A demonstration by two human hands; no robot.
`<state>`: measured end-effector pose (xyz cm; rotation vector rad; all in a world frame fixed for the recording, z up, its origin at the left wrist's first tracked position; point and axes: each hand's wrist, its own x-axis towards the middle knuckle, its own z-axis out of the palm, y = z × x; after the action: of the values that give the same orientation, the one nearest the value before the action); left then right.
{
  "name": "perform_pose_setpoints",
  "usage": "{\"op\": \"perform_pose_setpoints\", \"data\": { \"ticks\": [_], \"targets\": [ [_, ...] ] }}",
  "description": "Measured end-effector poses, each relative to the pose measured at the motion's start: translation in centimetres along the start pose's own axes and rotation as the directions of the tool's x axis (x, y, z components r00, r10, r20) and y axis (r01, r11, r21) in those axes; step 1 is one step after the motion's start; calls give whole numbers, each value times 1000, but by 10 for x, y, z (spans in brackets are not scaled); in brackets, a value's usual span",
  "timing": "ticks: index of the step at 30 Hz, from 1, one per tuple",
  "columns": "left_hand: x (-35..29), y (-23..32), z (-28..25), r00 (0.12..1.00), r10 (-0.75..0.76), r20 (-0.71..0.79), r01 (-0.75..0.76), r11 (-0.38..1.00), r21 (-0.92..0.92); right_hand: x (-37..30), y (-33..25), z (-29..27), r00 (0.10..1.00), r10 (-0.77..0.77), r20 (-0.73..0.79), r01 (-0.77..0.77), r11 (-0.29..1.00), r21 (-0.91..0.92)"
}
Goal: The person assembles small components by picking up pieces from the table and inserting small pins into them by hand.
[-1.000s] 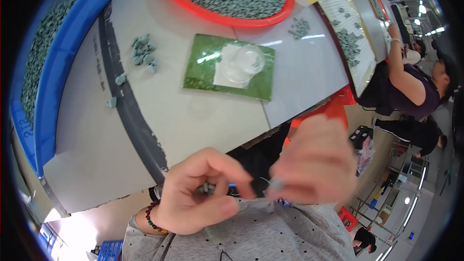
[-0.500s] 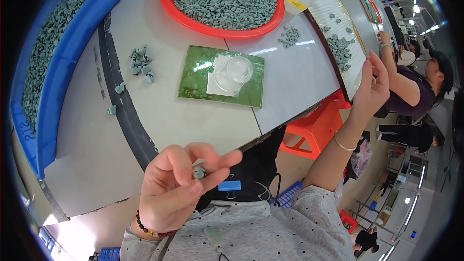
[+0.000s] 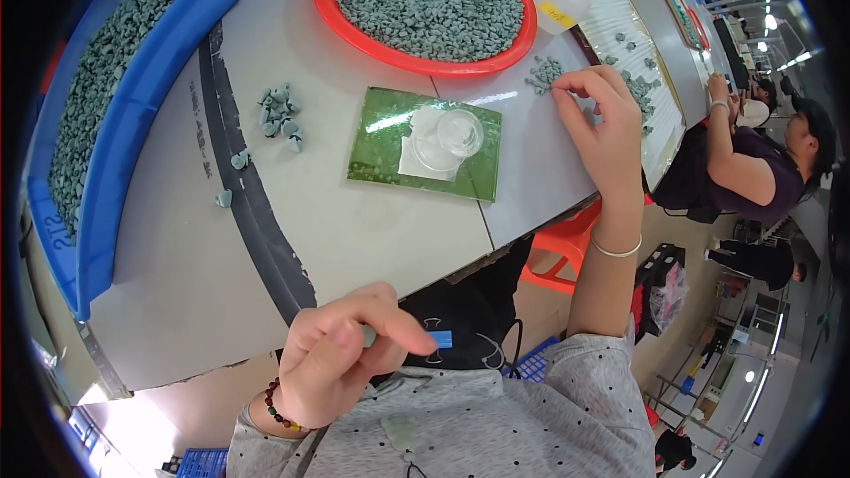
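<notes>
My left hand [image 3: 341, 358] is closed, its thumb and fingers pinching a small grey-green piece [image 3: 368, 335] in front of my body. Over the table's right part, my right hand [image 3: 606, 119] bends down with thumb and index fingertips close together. These tips are at the edge of a small pile of grey-green pieces [image 3: 544, 73]; whether anything is between them is hidden. A green tile [image 3: 372, 155] lies in the middle, bearing a white paper and a clear round dish [image 3: 460, 133]. Larger grey-green pieces [image 3: 279, 111] are grouped left of it.
A red round tray [image 3: 421, 62] heaped with grey-green pieces stands at the back. Along the left runs a long blue bin [image 3: 146, 88] full of them. On the right lies a framed tray with a pale ribbed surface [image 3: 611, 13]. A person [image 3: 761, 159] sits beyond it.
My right hand has moved left and down from above the framed tray to the small pile. My left hand has lowered slightly and its fingers have curled closer round the piece.
</notes>
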<state>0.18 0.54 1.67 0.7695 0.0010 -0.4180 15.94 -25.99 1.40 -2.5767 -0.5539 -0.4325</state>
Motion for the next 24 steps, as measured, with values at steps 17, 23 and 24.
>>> {"op": "perform_pose_setpoints", "data": {
  "ticks": [17, 23, 24],
  "targets": [
    [-5, -4, -8, 998, -45, 53, 54, 980, -193, 8, -2, 2, 990, -117, 82, 124, 989, -82],
    [4, -8, -4, 996, 91, 25, -91, 996, 20, -23, -64, -11, 989, -140, -43, 144, 866, 479],
    [6, -8, -1, 985, 162, 56, -170, 969, 179, -32, -81, -12, 975, -205, -82, 213, 780, 588]
  ]
}}
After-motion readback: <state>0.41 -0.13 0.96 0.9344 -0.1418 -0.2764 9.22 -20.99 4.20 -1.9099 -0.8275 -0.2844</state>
